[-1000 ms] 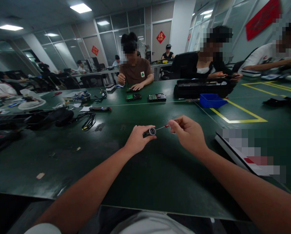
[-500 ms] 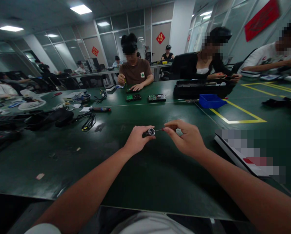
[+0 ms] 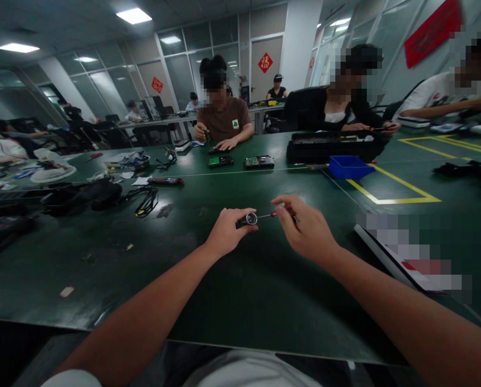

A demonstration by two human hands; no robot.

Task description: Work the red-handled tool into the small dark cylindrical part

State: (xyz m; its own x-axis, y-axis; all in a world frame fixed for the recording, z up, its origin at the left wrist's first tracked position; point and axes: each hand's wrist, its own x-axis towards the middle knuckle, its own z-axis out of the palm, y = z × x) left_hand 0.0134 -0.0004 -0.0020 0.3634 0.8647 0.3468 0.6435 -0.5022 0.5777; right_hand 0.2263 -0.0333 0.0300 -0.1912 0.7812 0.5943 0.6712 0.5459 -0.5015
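Between the thumb and fingers of my left hand (image 3: 227,231) is a small dark cylindrical part (image 3: 251,219) with a round, silvery, hollow end facing me. My right hand (image 3: 307,226) holds a small screwdriver (image 3: 273,214) with a red handle, most of which the fingers hide. Its thin metal shaft points left and meets the side of the cylindrical part. Both hands are raised over the green table (image 3: 240,301).
A booklet (image 3: 402,263) lies right of my right arm. Ahead are a blue bin (image 3: 350,167), a black casing (image 3: 335,147) and circuit boards (image 3: 259,161). Cables (image 3: 147,201) and a pen-like tool (image 3: 165,181) lie left. A co-worker (image 3: 223,115) sits opposite.
My right hand's fingers have shifted on the screwdriver, so more of its red handle shows. The left hand and the cylindrical part have barely moved.
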